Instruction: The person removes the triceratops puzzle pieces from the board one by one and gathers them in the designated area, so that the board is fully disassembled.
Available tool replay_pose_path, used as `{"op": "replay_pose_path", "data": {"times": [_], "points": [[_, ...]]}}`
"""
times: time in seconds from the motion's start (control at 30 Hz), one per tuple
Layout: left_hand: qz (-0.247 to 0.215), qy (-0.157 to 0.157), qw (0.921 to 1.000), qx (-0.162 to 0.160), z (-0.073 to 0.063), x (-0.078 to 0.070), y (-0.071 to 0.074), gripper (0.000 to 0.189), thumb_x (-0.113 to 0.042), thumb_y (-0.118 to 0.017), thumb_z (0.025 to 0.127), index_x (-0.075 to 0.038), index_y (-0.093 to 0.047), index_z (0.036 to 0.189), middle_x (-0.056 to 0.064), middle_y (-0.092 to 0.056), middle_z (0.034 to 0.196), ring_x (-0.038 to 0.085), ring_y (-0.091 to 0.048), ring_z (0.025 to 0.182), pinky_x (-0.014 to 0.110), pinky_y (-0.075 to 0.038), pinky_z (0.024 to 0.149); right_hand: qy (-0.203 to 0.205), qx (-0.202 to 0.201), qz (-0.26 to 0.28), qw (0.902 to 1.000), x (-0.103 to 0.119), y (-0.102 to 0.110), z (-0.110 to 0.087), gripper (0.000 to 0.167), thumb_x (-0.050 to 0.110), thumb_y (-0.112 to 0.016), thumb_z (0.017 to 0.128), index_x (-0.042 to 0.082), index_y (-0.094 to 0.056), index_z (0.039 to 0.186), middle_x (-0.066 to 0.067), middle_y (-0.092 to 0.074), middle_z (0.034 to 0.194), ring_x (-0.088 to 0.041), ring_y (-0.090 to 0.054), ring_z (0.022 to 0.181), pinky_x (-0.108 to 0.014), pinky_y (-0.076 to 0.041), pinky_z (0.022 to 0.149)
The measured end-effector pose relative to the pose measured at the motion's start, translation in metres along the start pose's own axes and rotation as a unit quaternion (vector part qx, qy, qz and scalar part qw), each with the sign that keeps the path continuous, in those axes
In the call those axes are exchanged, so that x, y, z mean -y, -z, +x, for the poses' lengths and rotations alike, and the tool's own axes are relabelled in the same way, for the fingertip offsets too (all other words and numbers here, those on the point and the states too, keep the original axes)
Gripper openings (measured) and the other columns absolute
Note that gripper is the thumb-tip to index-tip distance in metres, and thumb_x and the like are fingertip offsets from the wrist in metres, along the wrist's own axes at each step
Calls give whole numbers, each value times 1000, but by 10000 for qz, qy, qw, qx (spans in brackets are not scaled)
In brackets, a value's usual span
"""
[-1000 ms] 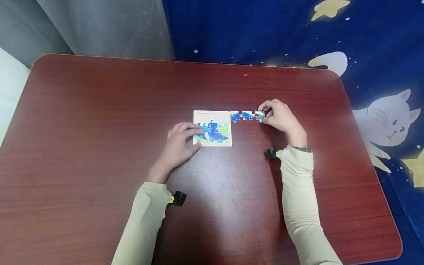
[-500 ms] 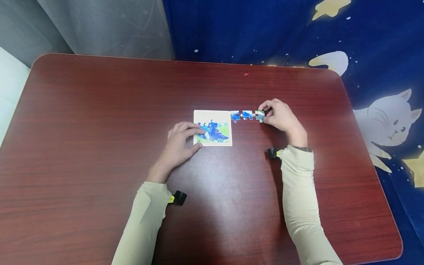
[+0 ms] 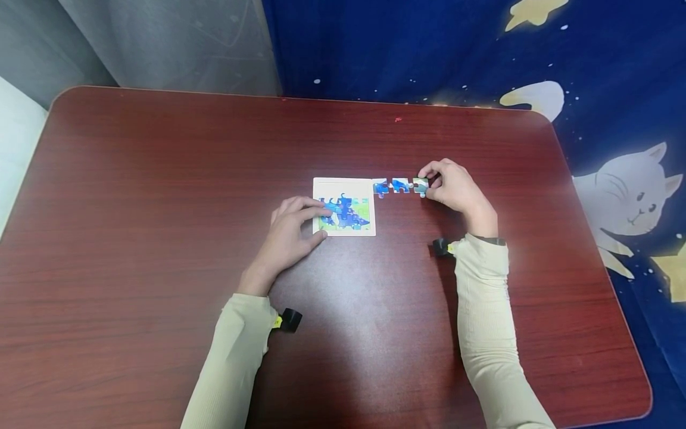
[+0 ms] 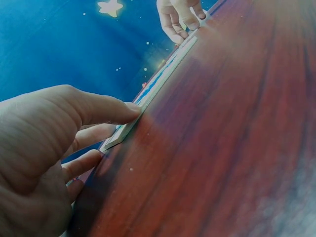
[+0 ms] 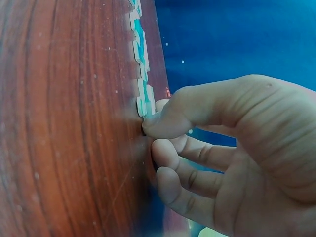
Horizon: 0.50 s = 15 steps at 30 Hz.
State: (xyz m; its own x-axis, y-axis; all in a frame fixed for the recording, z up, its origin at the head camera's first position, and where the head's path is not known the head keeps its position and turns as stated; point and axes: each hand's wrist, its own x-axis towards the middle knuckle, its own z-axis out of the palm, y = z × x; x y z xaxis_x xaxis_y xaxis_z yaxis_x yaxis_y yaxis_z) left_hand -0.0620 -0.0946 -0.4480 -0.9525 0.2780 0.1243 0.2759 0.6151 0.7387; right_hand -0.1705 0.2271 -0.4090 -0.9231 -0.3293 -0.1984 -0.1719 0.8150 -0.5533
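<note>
Nothing has visibly moved since the earlier frame. Across the glossy, wood-grained tabletop [image 3: 375,333], the left hand [image 3: 286,233] rests relaxed fingers on a flat, pale-rimmed square board [image 3: 343,185] bearing a blue-and-green picture. Right of its upper corner run three pieces [image 3: 399,185], thin and knobbed; the right hand [image 3: 457,187] pinches the rightmost piece [image 3: 420,187].

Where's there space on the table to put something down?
There's bare table between its left edge and the left sleeve, and midway between both sleeves, below the puzzle board in the head view. It's crowded from the left hand on the board, past three puzzle pieces in a row, to the right hand.
</note>
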Motion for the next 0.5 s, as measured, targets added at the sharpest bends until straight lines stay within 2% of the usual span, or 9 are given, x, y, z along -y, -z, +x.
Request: {"op": "replay_pose_path", "data": {"times": [0.13, 0.3, 0.4, 0.5], "points": [[-14, 18, 10000, 3, 0, 0, 0, 33, -15, -74, 78, -15, -69, 111, 3, -56, 122, 25, -36, 122, 49, -18, 101, -22, -25, 75, 10000, 1, 4, -2, 34, -2, -60, 75, -2, -58, 109, -17, -53, 104, -29, -57, 85, -38, -42, 77], [-26, -11, 10000, -4, 0, 0, 0, 33, -15, -74, 78, -15, -69, 111, 2, -56, 122, 25, -36, 123, 49, -18, 101, 59, -273, 143, 9995, 9, 10, -5, 33, 1, -57, 81, -1, -57, 114, -16, -55, 107, -28, -56, 88, -39, -43, 78], [-31, -32, 10000, -7, 0, 0, 0, 33, -15, -74, 78, -15, -69, 111, 3, -56, 122, 25, -36, 123, 49, -18, 101, 352, -459, 258, 9980, 24, 10, -6, 31, 3, -58, 83, 1, -58, 114, -15, -58, 106, -26, -57, 88, -39, -43, 77], [-23, -15, 10000, 4, -1, 0, 1, 31, -15, -73, 79, -15, -70, 109, 3, -56, 123, 26, -36, 123, 49, -18, 101, 823, -478, 375, 9948, 45, 3, -7, 29, 3, -59, 84, 1, -60, 112, -13, -60, 101, -24, -58, 85, -38, -44, 75]]}}
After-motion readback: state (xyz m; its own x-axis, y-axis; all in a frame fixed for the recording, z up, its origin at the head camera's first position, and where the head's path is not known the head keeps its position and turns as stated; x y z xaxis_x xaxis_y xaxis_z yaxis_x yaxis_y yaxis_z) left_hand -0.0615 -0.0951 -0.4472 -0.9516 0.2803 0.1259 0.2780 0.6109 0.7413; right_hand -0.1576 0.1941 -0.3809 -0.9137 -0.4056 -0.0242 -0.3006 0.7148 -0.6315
